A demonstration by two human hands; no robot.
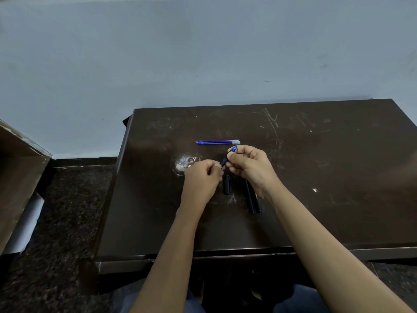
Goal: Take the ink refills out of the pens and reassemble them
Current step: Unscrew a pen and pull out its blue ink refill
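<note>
Blue pen [228, 156] held tilted above the tabletop [316, 177], btwn both hands: right hand [250, 168] clenched round its upper barrel, blue end poking out past the fingers; left hand [200, 179] pinches the lower tip. Three thin blue ink refills [217, 142] w/ clear ends lie side by side, touching, just beyond the hands. Dark cap [227, 184] and two dark pens [252, 197] lie near the wrists. No readable writing.

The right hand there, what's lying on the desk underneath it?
Two dark pen barrels stick out from beneath the right hand, side by side on the scratched dark brown desk. Their upper ends are covered by the hand.
</note>
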